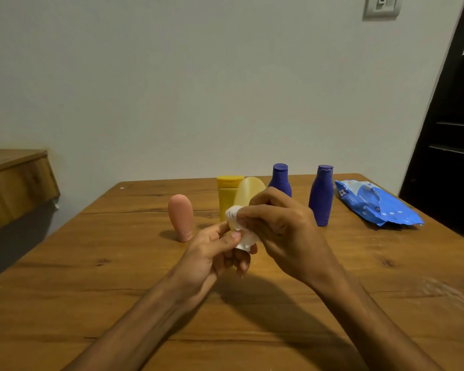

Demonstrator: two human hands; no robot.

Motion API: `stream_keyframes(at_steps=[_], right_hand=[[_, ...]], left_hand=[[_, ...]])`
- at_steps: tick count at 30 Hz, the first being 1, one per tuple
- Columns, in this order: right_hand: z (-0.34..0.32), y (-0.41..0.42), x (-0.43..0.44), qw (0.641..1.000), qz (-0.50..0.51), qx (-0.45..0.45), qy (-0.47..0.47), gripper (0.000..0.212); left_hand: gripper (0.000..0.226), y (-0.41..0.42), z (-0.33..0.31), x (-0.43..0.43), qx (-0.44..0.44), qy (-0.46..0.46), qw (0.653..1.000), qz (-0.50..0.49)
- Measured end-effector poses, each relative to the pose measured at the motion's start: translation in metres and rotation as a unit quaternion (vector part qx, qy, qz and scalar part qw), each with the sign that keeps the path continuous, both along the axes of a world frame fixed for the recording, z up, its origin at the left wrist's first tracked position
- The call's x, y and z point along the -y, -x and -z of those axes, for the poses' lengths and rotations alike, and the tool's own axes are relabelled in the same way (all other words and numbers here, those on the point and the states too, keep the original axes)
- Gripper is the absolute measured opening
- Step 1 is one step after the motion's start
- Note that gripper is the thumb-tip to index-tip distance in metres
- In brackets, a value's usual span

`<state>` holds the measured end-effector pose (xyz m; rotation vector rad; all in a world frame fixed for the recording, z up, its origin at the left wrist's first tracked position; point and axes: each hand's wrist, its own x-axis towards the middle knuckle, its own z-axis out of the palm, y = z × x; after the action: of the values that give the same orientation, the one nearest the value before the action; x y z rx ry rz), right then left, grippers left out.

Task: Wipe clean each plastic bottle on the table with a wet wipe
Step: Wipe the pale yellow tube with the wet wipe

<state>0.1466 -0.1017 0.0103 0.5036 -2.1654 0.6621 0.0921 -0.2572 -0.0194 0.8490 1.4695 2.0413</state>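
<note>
Above the middle of the wooden table (118, 285), my left hand (214, 253) grips the lower end of a pale yellow bottle (248, 192), which points up and away from me. My right hand (276, 223) pinches a white wet wipe (233, 212) against the bottle's body, and the wipe wraps round its lower part. Behind them a pink bottle (181, 216) stands cap-down at the left. A yellow bottle (227, 194) stands in the middle, partly hidden. Two dark blue bottles (280, 178) (321, 195) stand to the right.
A blue pack of wet wipes (378, 204) lies at the table's back right. A wooden cabinet (16, 183) juts from the wall at the left. A dark door frame (450, 129) rises at the right beyond the table edge.
</note>
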Motion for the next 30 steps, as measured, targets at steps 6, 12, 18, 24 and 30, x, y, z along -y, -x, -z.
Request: stream_keyframes(at_steps=[6, 12, 18, 24, 30], right_hand=[[-0.005, 0.001, -0.011, 0.997, 0.008, -0.039, 0.068, 0.019], [-0.002, 0.003, -0.012, 0.978, 0.064, -0.067, 0.185, 0.020], [-0.001, 0.003, -0.003, 0.987, -0.004, -0.009, 0.158, 0.018], [0.001, 0.007, -0.012, 0.975, 0.062, -0.052, 0.207, 0.019], [-0.001, 0.009, -0.015, 0.973, 0.080, -0.065, 0.207, 0.020]], left_hand=[[0.031, -0.002, 0.000, -0.001, 0.079, -0.057, 0.993, 0.066], [0.025, -0.002, -0.001, 0.001, 0.079, -0.066, 0.990, 0.098], [0.030, 0.005, -0.006, 0.007, 0.114, -0.106, 0.986, 0.062], [0.025, 0.005, 0.002, 0.004, 0.065, -0.054, 0.989, 0.125], [0.027, 0.008, 0.000, 0.008, -0.026, 0.038, 0.994, 0.097]])
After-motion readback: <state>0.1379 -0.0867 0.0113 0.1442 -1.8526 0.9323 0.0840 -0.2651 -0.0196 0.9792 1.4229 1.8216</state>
